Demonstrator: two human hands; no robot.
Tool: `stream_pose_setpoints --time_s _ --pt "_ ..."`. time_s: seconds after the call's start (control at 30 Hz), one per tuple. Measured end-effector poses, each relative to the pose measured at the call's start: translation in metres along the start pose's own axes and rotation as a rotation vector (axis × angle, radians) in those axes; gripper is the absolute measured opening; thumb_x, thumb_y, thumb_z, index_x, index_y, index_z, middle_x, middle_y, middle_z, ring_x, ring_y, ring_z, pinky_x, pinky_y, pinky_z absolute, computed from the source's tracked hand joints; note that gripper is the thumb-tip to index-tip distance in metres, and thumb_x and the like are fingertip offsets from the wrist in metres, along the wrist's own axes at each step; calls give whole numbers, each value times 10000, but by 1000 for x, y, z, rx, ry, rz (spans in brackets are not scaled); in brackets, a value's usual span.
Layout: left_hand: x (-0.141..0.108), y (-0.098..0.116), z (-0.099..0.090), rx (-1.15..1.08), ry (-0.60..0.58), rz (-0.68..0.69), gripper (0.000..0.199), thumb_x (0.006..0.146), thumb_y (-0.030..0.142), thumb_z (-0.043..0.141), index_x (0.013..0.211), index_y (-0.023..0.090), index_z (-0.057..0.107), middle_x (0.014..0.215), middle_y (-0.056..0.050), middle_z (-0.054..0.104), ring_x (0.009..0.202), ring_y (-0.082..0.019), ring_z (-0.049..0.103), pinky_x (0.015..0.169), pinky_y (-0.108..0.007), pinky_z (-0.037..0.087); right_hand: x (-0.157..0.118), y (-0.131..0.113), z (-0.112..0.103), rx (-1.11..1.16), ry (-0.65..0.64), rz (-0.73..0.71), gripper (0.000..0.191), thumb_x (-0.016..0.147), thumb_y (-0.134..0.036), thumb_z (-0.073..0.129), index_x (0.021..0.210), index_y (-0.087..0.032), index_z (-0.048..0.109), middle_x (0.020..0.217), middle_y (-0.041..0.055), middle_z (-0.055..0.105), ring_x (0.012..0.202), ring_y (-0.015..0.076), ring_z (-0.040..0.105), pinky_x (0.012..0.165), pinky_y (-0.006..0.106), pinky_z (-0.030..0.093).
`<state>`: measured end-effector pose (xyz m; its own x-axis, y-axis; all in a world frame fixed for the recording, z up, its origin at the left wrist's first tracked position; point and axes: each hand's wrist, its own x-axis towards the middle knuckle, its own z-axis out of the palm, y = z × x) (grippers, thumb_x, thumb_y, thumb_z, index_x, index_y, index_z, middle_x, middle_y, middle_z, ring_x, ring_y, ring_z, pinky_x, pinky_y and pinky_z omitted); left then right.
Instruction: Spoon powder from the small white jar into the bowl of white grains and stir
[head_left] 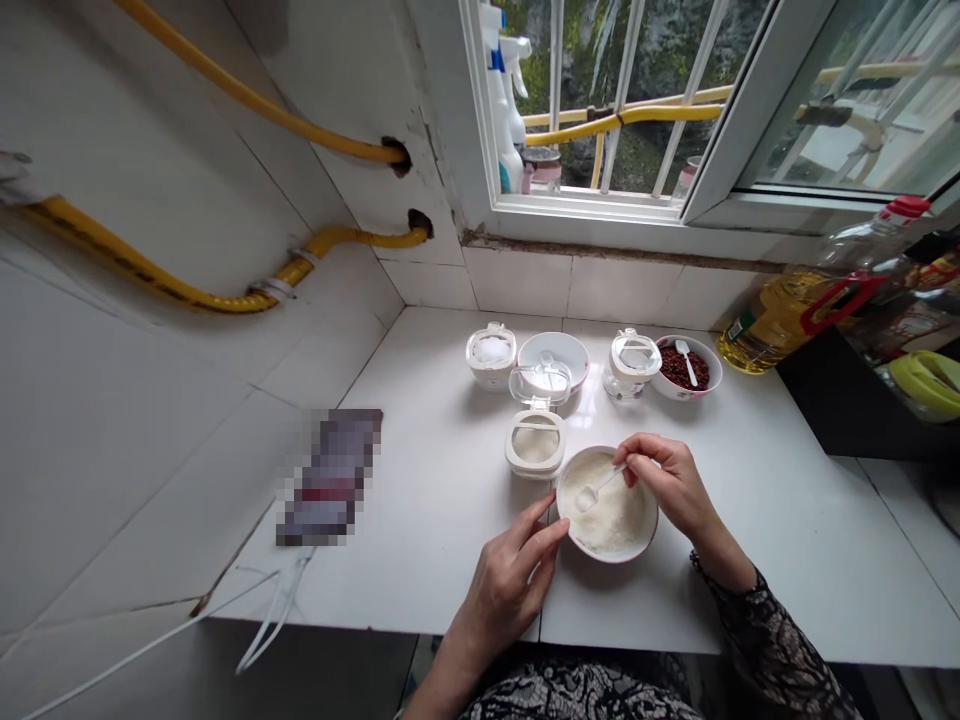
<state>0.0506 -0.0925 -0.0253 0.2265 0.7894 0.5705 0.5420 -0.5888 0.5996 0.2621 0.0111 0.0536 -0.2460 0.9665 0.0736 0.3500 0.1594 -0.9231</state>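
A white bowl (pixel 651 530) of pale granular powder (pixel 611 525) stands near the counter's front edge. My right hand (pixel 667 480) pinches the handle of a small white spoon (pixel 588 498), whose scoop rests at the powder's surface. On the bowl's left side, my left hand (pixel 510 575) steadies the rim with thumb and fingertips. Just behind and left of the bowl is a square jar (pixel 535 450) with its clear lid (pixel 541 384) raised and pale contents inside.
Behind stand a jar of white contents (pixel 492 358), a white bowl (pixel 574 352), another lidded jar (pixel 634 362) and a bowl of dark red pieces (pixel 684 368). An oil bottle (pixel 780 310) stands right; a blurred dark object (pixel 334 480) and white cable (pixel 279 610) lie left.
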Motion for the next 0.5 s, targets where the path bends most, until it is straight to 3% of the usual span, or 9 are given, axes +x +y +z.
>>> stream_pose_setpoints --time_s 0.17,0.5 --pt "0 0 0 -6 4 0 377 927 7 489 1254 173 575 1328 -185 614 914 -159 722 818 -266 599 5 -1 -3 234 -14 154 172 698 -284 553 633 -190 682 498 -17 565 517 139 507 564 276 393" --pt "-1 0 0 8 -1 2 377 930 14 485 1259 177 569 1326 -192 614 908 -163 724 809 -276 605 7 -2 -3 311 16 174 150 692 -293 592 631 -193 686 480 -33 531 511 130 464 581 288 363"
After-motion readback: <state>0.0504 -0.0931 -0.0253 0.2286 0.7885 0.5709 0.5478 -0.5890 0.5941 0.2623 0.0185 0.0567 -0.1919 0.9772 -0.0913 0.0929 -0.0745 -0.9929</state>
